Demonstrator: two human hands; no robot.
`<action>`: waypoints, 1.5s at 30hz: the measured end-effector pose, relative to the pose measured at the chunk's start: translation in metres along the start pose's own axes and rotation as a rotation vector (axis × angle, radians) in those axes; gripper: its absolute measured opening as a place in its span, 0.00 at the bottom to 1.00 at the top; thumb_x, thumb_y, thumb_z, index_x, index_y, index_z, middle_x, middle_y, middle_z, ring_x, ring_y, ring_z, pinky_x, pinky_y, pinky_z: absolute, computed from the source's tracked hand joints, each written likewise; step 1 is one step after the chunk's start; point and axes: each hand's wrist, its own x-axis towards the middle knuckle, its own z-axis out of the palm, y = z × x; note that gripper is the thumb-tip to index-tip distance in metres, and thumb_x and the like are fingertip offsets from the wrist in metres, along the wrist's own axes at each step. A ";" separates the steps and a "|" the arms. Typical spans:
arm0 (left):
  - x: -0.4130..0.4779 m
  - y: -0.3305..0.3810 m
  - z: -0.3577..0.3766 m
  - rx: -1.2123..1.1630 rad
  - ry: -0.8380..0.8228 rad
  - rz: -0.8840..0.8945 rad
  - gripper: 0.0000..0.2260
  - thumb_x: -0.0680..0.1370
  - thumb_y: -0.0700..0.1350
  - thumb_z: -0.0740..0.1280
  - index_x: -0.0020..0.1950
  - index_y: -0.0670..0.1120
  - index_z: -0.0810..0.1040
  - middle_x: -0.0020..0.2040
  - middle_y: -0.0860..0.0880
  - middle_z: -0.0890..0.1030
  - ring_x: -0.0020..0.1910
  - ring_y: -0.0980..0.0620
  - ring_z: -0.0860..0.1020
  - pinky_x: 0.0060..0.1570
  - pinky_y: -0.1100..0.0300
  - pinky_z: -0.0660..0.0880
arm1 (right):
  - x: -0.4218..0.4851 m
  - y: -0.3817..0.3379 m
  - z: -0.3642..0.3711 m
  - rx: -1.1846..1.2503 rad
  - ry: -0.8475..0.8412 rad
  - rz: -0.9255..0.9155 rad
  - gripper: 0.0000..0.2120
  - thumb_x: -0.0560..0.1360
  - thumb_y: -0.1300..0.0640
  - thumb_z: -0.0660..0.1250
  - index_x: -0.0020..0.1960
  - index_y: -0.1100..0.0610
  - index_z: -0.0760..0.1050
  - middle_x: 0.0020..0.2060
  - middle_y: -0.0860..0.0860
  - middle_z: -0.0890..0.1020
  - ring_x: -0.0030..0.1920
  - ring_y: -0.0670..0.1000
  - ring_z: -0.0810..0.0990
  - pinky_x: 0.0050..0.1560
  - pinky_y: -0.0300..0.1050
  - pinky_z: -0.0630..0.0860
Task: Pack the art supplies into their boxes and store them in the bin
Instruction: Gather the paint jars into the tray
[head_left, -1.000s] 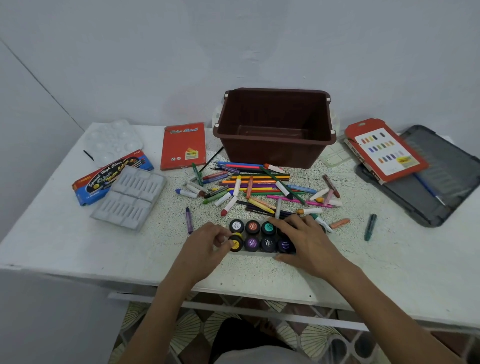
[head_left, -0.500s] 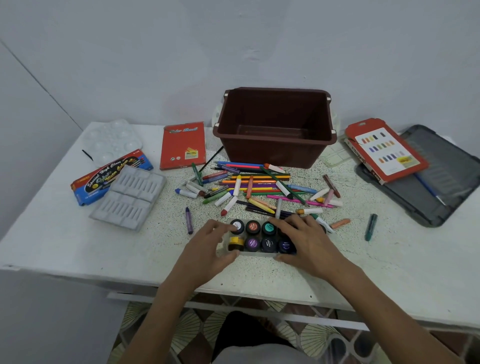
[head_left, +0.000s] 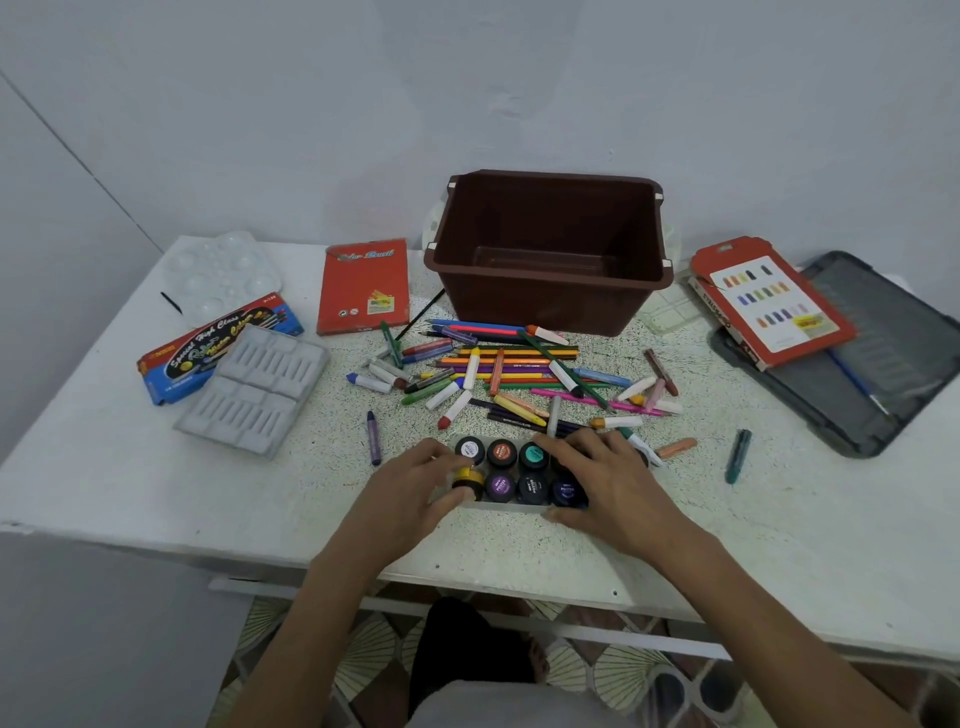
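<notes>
Left hand (head_left: 410, 493) pinches the yellow paint pot (head_left: 466, 477) at the near-left corner of the white pot tray (head_left: 498, 506) — likely seating it in its slot. Right hand (head_left: 610, 486) grips the tray's right end, fingers across the pots and thumb against the near wall, apparently bracing it against sliding. Tray sits at the front of the surface (head_left: 779, 530). Loose crayons and pencils (head_left: 509, 374) lie just behind it, with the brown bin (head_left: 550, 306) empty beyond — packing barely begun.

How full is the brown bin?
Empty: the bin shows a bare floor; pencils and crayons lie loose on the table before it.
</notes>
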 end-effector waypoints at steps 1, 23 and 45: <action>0.001 0.000 -0.001 0.019 0.010 0.015 0.19 0.79 0.58 0.61 0.63 0.49 0.80 0.53 0.54 0.77 0.44 0.57 0.79 0.40 0.61 0.78 | 0.000 0.000 0.000 0.000 0.003 0.000 0.39 0.70 0.38 0.72 0.76 0.46 0.63 0.61 0.50 0.74 0.56 0.56 0.70 0.58 0.54 0.70; 0.002 0.000 0.001 0.012 -0.032 -0.006 0.27 0.73 0.68 0.61 0.58 0.48 0.78 0.50 0.55 0.74 0.46 0.58 0.77 0.44 0.63 0.75 | -0.001 -0.001 0.000 -0.023 0.002 0.006 0.41 0.68 0.39 0.74 0.76 0.46 0.62 0.60 0.50 0.75 0.56 0.57 0.72 0.57 0.55 0.73; 0.003 -0.025 0.013 0.028 0.155 0.310 0.13 0.79 0.52 0.69 0.57 0.45 0.82 0.54 0.50 0.80 0.51 0.51 0.78 0.48 0.54 0.75 | 0.010 -0.065 0.010 -0.053 0.193 -0.143 0.15 0.79 0.47 0.59 0.55 0.51 0.81 0.46 0.48 0.76 0.54 0.54 0.73 0.69 0.63 0.66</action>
